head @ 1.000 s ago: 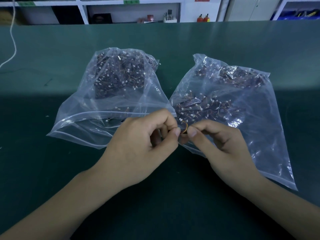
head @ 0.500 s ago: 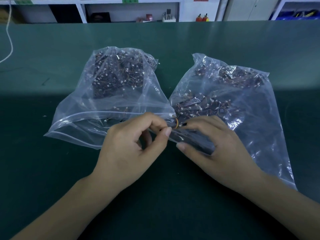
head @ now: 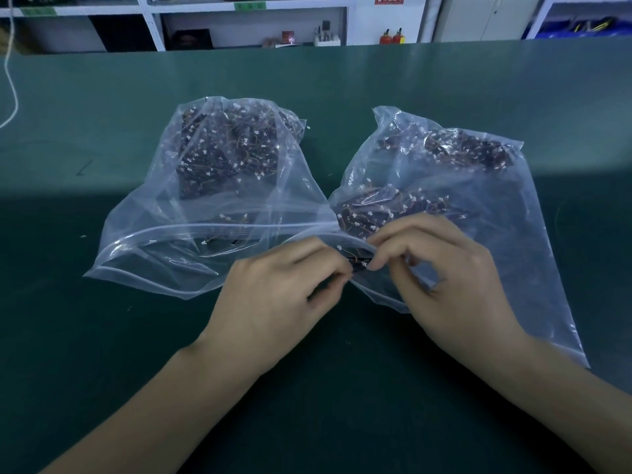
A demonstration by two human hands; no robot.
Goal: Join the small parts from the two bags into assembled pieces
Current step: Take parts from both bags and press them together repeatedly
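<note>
Two clear plastic bags lie on the green table, each holding many small dark wired parts with white connectors. The left bag [head: 219,206] gapes toward me; the right bag [head: 472,206] lies beside it. My left hand [head: 273,302] and my right hand [head: 441,278] meet at the right bag's mouth. Between their fingertips is a small dark part with a white connector [head: 359,263], pinched from both sides. How the part's ends sit together is hidden by my fingers.
The green table [head: 102,354] stretches wide on all sides. A white cord [head: 12,80] hangs at the far left. White shelves [head: 239,25] with small items stand behind the table's far edge.
My right hand, which was reaching flat into the right bag half a second ago, has come up and now pinches a part against my left hand's fingertips.
</note>
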